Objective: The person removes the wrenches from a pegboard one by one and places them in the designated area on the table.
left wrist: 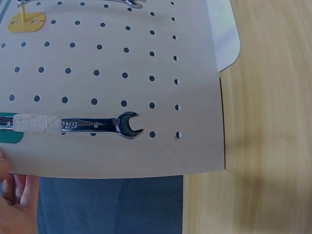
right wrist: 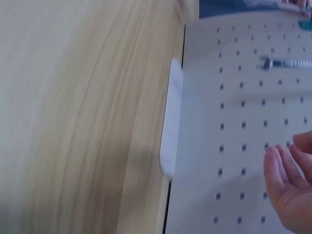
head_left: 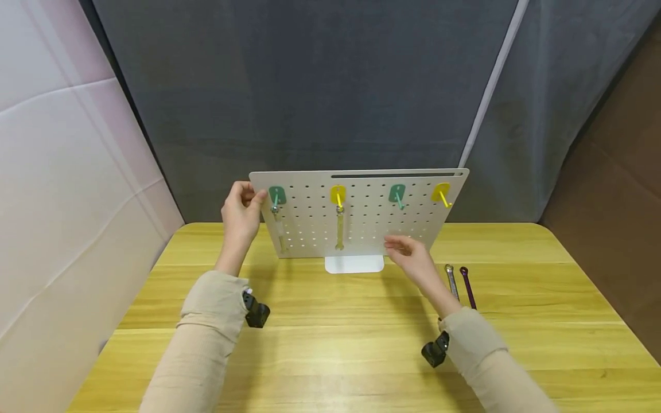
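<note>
A white pegboard (head_left: 315, 229) stands tilted on the table, with green and yellow hooks across its upper part. My left hand (head_left: 242, 209) grips its left edge, thumb in front and fingers behind. From the leftmost green hook (head_left: 277, 195) hangs a combination wrench (left wrist: 97, 125), its shaft wrapped in pale tape. A second wrench (head_left: 339, 229) hangs on the yellow hook (head_left: 338, 194) beside it. Before the lower right of the board, my right hand (head_left: 410, 255) holds nothing, its fingers loosely bent. The other green hook (head_left: 397, 193) and yellow hook (head_left: 440, 191) bear no wrench.
A silver wrench (head_left: 452, 282) and a purple wrench (head_left: 468, 287) lie on the wooden table (head_left: 330, 355), partly behind my right forearm. The board's white foot (head_left: 354, 264) juts forward. Behind the table hangs a dark grey curtain (head_left: 289, 86).
</note>
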`<state>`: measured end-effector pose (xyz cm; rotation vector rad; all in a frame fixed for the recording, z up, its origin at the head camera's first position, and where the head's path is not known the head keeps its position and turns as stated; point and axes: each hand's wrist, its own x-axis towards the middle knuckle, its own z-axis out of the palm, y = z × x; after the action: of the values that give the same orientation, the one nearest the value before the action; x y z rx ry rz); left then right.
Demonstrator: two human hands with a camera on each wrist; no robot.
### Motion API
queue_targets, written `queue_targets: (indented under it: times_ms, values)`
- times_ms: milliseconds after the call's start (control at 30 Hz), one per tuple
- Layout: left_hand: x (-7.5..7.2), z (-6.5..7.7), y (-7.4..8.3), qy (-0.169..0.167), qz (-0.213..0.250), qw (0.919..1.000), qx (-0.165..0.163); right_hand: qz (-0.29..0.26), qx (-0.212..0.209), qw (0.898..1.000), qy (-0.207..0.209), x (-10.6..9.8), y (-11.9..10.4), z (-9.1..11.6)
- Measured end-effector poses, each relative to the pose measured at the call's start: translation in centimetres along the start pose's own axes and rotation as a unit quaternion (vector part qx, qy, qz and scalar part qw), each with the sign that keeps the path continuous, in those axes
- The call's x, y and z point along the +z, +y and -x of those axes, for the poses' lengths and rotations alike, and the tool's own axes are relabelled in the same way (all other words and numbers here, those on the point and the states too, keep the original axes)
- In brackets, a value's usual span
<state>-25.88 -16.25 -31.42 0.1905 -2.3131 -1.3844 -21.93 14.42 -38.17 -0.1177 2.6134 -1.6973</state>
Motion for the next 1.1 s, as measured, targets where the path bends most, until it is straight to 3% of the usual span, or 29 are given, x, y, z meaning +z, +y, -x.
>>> queue_targets:
  times_ms: [200,400,767,1100]
  values:
    - [0.0,0.0,-0.1,0.003,-0.006,1.0,0.004,-0.064,-0.045,0.995,-0.06,2.5,-1.3,-0.3]
    - [0.0,0.0,-0.2,0.004,-0.01,0.9999,0.013,-0.1,-0.062,0.988,-0.101,4.2,-2.4,-0.2]
    - [-0.1,0.0,-0.2,0.004,-0.01,0.9999,0.009,-0.145,-0.078,0.981,-0.106,5.9,-3.7,-0.1]
    - [-0.1,0.1,-0.1,0.005,-0.01,0.9999,0.011,-0.155,-0.08,0.98,-0.096,6.2,-3.7,0.2]
